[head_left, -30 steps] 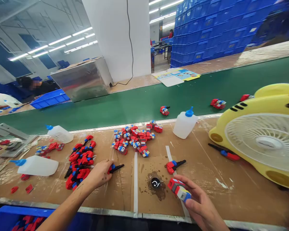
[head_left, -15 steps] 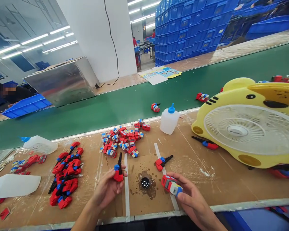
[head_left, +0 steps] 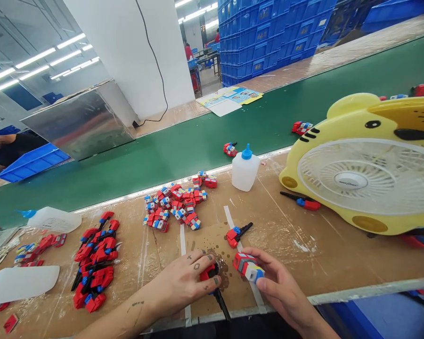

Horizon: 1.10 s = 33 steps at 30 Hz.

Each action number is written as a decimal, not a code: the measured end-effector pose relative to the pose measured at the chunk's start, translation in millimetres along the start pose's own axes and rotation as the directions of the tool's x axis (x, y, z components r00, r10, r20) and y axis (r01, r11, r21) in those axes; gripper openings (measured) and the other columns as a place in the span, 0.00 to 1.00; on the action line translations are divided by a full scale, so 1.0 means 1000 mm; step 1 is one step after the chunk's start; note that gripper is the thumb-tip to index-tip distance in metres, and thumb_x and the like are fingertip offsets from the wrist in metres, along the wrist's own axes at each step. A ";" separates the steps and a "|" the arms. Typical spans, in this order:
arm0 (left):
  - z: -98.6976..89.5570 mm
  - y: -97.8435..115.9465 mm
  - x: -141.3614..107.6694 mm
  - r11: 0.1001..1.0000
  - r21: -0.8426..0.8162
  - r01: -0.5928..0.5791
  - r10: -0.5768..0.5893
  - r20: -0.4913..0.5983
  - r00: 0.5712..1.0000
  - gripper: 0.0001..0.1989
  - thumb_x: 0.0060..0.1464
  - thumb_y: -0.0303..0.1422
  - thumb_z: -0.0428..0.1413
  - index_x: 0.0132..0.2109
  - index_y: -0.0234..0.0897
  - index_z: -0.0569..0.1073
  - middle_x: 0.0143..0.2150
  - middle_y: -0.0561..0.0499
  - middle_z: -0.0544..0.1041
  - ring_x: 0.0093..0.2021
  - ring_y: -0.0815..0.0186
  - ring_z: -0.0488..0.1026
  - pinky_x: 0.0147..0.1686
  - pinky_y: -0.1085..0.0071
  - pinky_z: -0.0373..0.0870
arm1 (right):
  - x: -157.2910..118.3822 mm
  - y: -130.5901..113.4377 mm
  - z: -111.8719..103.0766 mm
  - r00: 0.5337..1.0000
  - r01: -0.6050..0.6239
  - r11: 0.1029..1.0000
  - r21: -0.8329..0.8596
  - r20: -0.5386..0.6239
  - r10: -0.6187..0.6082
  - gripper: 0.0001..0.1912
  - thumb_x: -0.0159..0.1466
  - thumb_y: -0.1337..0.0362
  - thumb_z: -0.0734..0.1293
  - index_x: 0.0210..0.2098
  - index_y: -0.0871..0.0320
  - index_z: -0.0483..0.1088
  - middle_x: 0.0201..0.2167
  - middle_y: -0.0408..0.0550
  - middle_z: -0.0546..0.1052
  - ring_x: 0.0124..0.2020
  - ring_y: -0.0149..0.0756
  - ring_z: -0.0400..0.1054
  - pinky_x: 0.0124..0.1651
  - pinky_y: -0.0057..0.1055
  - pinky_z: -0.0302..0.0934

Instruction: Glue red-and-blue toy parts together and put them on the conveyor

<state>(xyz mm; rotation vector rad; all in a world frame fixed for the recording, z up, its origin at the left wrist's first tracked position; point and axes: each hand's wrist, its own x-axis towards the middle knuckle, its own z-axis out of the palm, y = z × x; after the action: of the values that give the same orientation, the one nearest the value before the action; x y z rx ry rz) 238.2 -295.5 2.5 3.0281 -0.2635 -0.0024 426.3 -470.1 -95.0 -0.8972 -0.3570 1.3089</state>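
My left hand (head_left: 189,278), palm down, grips a red part with a black barrel (head_left: 222,303) over the wet spot on the bench; the small dark cup there is mostly hidden beneath the fingers. Between the thumb and fingers of my right hand (head_left: 277,282) is a red, grey, white and blue block piece (head_left: 248,267). Just beyond it lies another red and blue part with a black barrel (head_left: 239,235). A pile of red, white and blue pieces (head_left: 175,202) is farther back, and a heap of red and black parts (head_left: 97,263) lies to the left.
A yellow animal-shaped fan (head_left: 360,174) stands at the right. A white bottle with a blue cap (head_left: 245,172) is upright near the green belt (head_left: 162,160); more bottles (head_left: 54,220) lie at the left. Beyond the belt, a person (head_left: 10,146) is beside a blue tray (head_left: 35,162).
My left hand has turned palm down and moved right over the dark cup, its part's barrel now pointing toward me. My right hand still holds its piece. The view has shifted slightly.
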 end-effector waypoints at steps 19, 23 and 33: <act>0.019 -0.009 -0.013 0.655 -0.698 0.290 -0.441 -0.042 0.897 0.18 0.57 0.32 0.62 0.55 0.46 0.75 0.49 0.46 0.75 0.48 0.59 0.73 0.49 0.66 0.70 | 0.005 0.015 0.000 0.994 0.106 0.950 -0.293 0.019 -0.105 0.33 0.53 0.64 0.78 0.57 0.49 0.69 0.57 0.53 0.75 0.59 0.48 0.68 0.60 0.45 0.61; 0.045 0.000 -0.024 0.325 -0.908 0.265 -0.737 -0.067 0.673 0.21 0.50 0.39 0.68 0.51 0.44 0.79 0.49 0.46 0.78 0.51 0.56 0.73 0.52 0.66 0.69 | 0.004 0.018 0.009 0.992 0.084 0.848 -0.523 -0.039 -0.122 0.32 0.54 0.64 0.77 0.57 0.51 0.69 0.60 0.55 0.72 0.61 0.51 0.65 0.64 0.49 0.58; 0.054 0.019 -0.011 0.217 -0.958 0.188 -0.826 -0.077 0.558 0.15 0.53 0.35 0.65 0.49 0.39 0.81 0.45 0.44 0.80 0.49 0.56 0.76 0.51 0.67 0.73 | 0.015 -0.006 0.043 0.839 0.483 0.190 -0.855 0.389 -0.379 0.28 0.59 0.70 0.72 0.57 0.51 0.66 0.52 0.51 0.77 0.54 0.48 0.71 0.56 0.42 0.67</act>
<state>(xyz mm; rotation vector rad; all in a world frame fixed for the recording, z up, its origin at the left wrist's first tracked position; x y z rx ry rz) 223.9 -317.7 -49.7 1.6786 0.7170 0.5716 405.1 -440.7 -67.6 -1.5538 -1.4793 0.4560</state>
